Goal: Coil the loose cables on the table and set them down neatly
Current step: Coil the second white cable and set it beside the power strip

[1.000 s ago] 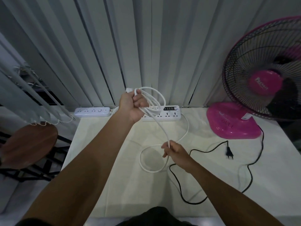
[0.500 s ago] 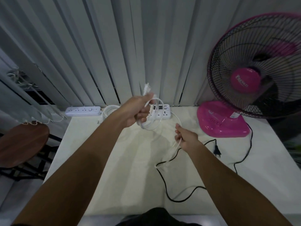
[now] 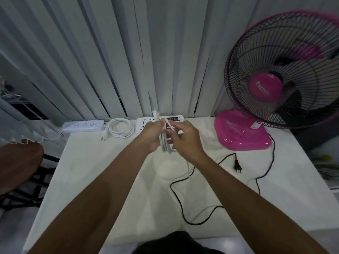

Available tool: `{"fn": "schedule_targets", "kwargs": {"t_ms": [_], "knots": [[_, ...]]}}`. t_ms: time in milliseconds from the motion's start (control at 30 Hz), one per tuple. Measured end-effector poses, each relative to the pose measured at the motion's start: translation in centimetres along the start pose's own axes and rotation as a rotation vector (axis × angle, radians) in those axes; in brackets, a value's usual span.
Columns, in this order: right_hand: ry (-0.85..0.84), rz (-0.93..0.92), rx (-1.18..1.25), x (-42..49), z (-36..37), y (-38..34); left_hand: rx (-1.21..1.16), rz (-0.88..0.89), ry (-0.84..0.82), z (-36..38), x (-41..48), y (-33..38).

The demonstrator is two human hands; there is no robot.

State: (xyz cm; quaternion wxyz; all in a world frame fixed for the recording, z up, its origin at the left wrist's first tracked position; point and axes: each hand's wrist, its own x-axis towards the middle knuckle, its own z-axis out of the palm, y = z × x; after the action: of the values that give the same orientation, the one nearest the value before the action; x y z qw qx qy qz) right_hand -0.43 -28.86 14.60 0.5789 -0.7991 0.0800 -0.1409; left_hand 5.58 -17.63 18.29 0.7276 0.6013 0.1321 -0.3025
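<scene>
Left hand grips the bunched white cable above the table. Right hand pinches a strand beside it.

pink fan right on table | blinds behind | brown stool left, off table

— Any writing you can read?
— Only white lettering on the pink hub of the fan; it looks like a brand name, too blurred to spell out.
— And the sticker on the fan's base?
— Too small to read.
</scene>
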Motion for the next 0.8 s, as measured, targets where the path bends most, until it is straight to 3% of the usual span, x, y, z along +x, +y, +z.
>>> {"fn": "schedule_targets", "kwargs": {"t_ms": [167, 367, 667, 800], "knots": [[0.161, -0.074, -0.066, -2.4, 2.5, 1.4, -0.418, -0.038, -0.043, -1.2, 1.1, 1.6], [0.134, -0.038, -0.176, -4.8, 3.5, 4.8, -0.698, -0.076, -0.126, -3.5, 2.2, 3.3], [-0.238, 0.050, -0.457, -4.6, -0.2, 9.9, -0.594, -0.148, -0.301, -2.2, 1.1, 4.7], [-0.413, 0.124, -0.670, -3.0, -3.4, 12.4, -0.378, -0.088, -0.457, -2.4, 0.8, 5.8]]}}
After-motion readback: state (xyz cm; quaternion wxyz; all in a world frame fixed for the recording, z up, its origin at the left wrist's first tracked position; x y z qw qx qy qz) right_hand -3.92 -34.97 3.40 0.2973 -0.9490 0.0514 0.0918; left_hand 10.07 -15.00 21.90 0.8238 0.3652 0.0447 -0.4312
